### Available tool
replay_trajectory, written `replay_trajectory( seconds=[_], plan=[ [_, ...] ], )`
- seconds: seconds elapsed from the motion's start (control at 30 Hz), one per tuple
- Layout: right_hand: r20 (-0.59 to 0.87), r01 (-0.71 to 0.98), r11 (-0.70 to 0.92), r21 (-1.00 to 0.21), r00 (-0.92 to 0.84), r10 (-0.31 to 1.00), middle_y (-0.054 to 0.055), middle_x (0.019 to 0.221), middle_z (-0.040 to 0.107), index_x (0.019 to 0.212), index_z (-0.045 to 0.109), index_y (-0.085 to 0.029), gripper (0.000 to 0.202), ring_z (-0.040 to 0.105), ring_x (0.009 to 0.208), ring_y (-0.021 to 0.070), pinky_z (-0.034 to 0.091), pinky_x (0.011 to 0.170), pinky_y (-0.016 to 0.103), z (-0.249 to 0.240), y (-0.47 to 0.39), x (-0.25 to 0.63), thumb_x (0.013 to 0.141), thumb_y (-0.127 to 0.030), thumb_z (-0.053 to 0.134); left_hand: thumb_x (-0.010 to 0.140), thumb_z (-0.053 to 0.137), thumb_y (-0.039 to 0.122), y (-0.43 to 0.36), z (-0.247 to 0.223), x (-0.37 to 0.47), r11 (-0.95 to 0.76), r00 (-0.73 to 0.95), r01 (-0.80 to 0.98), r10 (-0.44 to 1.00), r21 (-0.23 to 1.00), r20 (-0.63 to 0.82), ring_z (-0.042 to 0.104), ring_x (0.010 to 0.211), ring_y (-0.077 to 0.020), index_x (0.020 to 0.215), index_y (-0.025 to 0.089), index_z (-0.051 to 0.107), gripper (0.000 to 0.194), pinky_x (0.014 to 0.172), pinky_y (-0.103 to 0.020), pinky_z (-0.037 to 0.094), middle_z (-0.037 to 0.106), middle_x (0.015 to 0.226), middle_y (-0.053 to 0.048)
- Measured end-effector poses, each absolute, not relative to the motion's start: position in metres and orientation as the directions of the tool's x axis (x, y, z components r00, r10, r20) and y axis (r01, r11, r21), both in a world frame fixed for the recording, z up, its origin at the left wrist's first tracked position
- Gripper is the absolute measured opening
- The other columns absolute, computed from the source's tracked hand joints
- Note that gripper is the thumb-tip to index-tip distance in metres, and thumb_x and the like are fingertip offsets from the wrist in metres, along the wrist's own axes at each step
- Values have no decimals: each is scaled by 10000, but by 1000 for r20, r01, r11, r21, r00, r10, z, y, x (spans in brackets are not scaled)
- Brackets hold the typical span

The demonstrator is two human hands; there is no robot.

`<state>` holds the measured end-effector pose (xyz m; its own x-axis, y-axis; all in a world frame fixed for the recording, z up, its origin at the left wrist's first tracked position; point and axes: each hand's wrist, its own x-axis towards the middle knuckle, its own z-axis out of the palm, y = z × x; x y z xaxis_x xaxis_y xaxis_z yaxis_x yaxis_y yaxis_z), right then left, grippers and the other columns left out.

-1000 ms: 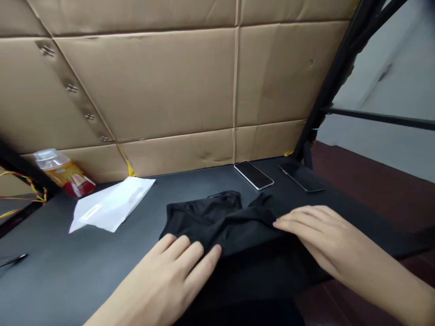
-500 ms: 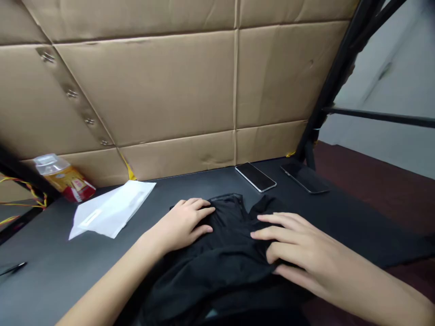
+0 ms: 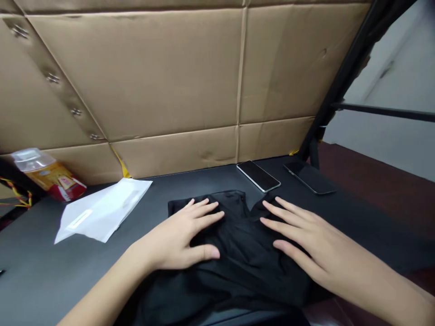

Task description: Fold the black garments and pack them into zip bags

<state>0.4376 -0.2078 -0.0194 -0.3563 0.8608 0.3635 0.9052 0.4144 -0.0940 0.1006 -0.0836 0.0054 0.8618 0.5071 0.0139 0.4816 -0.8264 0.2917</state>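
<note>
- Cloth (image 3: pixel 238 246) on the table (image 3: pixel 37 253), near middle.
- Left hand (image 3: pixel 185 233) on its left part, right hand (image 3: pixel 302 233) on its right.
- One phone (image 3: pixel 258 176) beyond the cloth, a second phone (image 3: pixel 311 178) right of it.
- Papers (image 3: pixel 105 210) left of the cloth.
- Jar (image 3: pixel 50 175) far left, beyond the papers.
- Cardboard (image 3: pixel 152 81) behind the table.

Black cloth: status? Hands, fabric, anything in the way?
Left hand and right hand spread open on black cloth. Cloth wrinkled. Silver-edged phone close beyond its far edge.
</note>
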Motion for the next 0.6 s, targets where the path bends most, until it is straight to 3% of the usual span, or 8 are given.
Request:
replay_trajectory(
  seconds=[0.13,0.23,0.3,0.43,0.5,0.6],
  plan=[
    [148,912,398,-94,-383,912,20,1665,449,1590,484,-451,563,425,1517,439,601,1043,653,-36,-200,450,1043,-511,601,764,724,849,-89,-8,102,-815,874,483,471,319,-121,137,1630,-457,1693,339,246,1162,1255,-799,130,181,1760,-167],
    [67,911,380,-162,-374,925,-28,1671,436,1573,457,-543,569,432,1507,428,625,1018,618,-32,-196,462,1027,-564,616,747,729,857,-86,-16,102,-819,877,476,467,321,-109,97,1635,-460,1697,348,215,1194,1254,-804,97,151,1766,-166],
    [75,905,374,-205,-367,927,-28,1665,469,1558,488,-541,543,480,1496,396,604,1064,590,-27,-193,466,1030,-570,611,749,739,846,-84,-17,101,-822,881,465,466,328,-81,117,1635,-461,1692,350,247,1174,1253,-807,87,185,1763,-166],
    [275,935,261,-238,-193,942,56,1590,582,1475,633,-407,459,597,1421,350,554,1124,590,-30,-187,469,1045,-560,583,965,586,732,-80,-11,101,-810,862,488,505,324,-37,237,1637,-394,1667,350,346,835,1277,-780,99,329,1742,-120],
    [339,953,205,-224,-121,933,86,1489,640,1321,733,-346,416,622,1357,369,563,1085,613,-36,-182,469,999,-593,638,1074,478,593,-77,-8,100,-807,839,506,542,305,42,361,1599,-340,1623,329,440,610,1297,-738,150,443,1692,-107],
    [351,961,185,-208,-103,931,99,1339,682,1094,776,-292,324,643,1242,383,581,997,623,-41,-175,469,966,-574,680,1108,444,466,-70,-8,97,-804,796,538,583,253,161,529,1469,-301,1508,283,581,460,1297,-683,245,591,1554,-120]
  ],
)
